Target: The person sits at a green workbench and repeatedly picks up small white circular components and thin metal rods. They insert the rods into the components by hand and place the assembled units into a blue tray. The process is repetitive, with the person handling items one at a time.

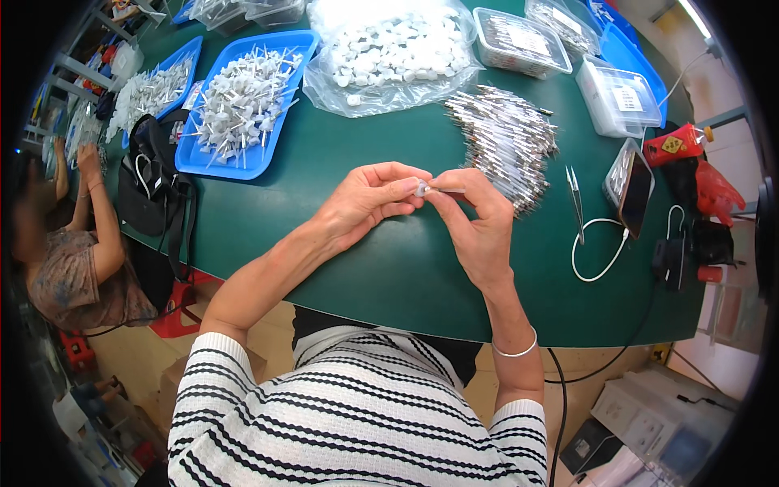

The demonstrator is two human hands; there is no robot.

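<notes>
Over the green table [365, 280], my left hand [365, 203] pinches a small white plastic cap [421, 189] between thumb and fingertips. My right hand [480, 231] grips a thin rod [450, 191], its inner end meeting the cap; whether it sits inside, I cannot tell. A pile of slim white-and-metal rods [507, 146] lies just beyond my right hand. Further off, loose white caps [398, 49] fill a clear plastic bag [323, 96]. At the left, a blue tray [243, 173] carries many white caps with rods stuck in them [239, 105].
Tweezers [575, 199] and a phone [636, 195] with a white cable [581, 272] lie to the right. Clear plastic boxes [523, 40] stand at the back. A black bag [150, 174] hangs at the left edge, near another person [85, 260].
</notes>
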